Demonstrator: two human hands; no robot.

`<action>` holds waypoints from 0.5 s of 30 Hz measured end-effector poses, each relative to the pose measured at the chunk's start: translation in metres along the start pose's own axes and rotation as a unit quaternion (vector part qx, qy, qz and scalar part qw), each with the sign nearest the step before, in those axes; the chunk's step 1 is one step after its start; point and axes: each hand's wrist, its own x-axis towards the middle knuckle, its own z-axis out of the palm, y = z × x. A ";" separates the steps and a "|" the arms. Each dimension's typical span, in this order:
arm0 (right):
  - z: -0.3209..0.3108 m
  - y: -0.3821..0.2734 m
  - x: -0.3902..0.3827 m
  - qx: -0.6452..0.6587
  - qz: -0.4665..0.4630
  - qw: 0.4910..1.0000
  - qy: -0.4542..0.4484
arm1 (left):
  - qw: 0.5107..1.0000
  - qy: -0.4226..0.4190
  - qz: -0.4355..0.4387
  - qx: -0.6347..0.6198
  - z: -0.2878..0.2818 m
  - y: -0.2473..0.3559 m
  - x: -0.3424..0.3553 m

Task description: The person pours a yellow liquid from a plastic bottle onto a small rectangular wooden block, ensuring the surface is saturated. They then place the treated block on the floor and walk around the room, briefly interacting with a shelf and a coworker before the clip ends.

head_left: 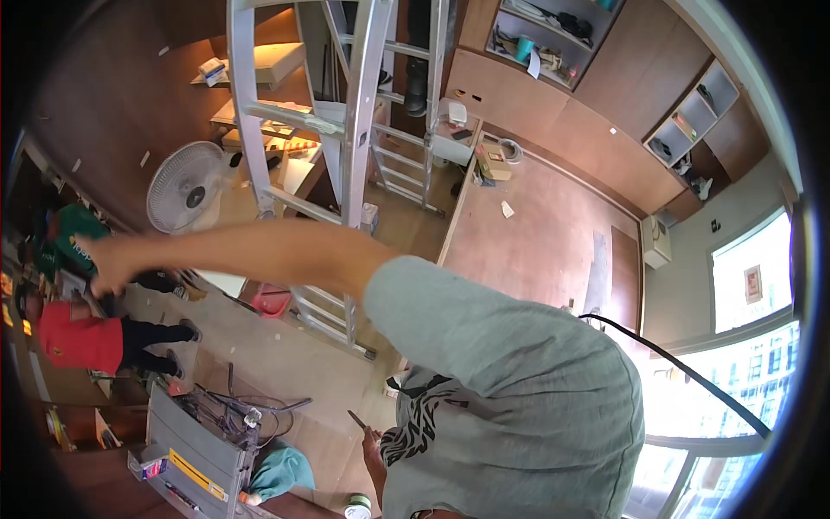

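My right arm stretches across the view to the far left. At its end my right hand [111, 261] is a little blurred, fingers reaching out, with nothing seen in it. Behind that hand are a person in a red shirt [82, 337] and a person in green [79, 235]; I see no contact. Low in front of my grey T-shirt [519, 389], my left hand [373, 450] closes round a thin, dark, flat thing [356, 419], seen almost edge-on. My shirt hides part of that arm.
Aluminium ladders [359, 130] stand ahead, beside a round fan [184, 188]. A grey tool case [194, 445] with cables [259, 406] and a teal cloth [284, 470] lies at lower left. A red dustpan [272, 300] and a low wooden platform [545, 233] are farther off.
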 end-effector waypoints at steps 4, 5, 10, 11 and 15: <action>0.095 0.084 -0.094 0.192 -0.067 0.964 -0.169 | 0.999 0.001 -0.016 0.035 0.001 0.006 -0.003; 0.114 0.106 -0.142 0.259 -0.012 0.942 -0.213 | 0.999 0.002 -0.018 0.041 0.001 0.008 -0.003; 0.197 0.237 -0.371 0.147 0.219 0.885 -0.385 | 0.997 0.005 -0.036 0.072 0.007 0.007 -0.007; 0.206 0.247 -0.415 0.156 0.240 0.878 -0.383 | 0.996 0.010 -0.040 0.075 0.007 0.001 -0.010; 0.211 0.302 -0.562 0.016 0.212 0.915 -0.343 | 0.993 -0.008 -0.060 0.104 0.035 0.003 -0.012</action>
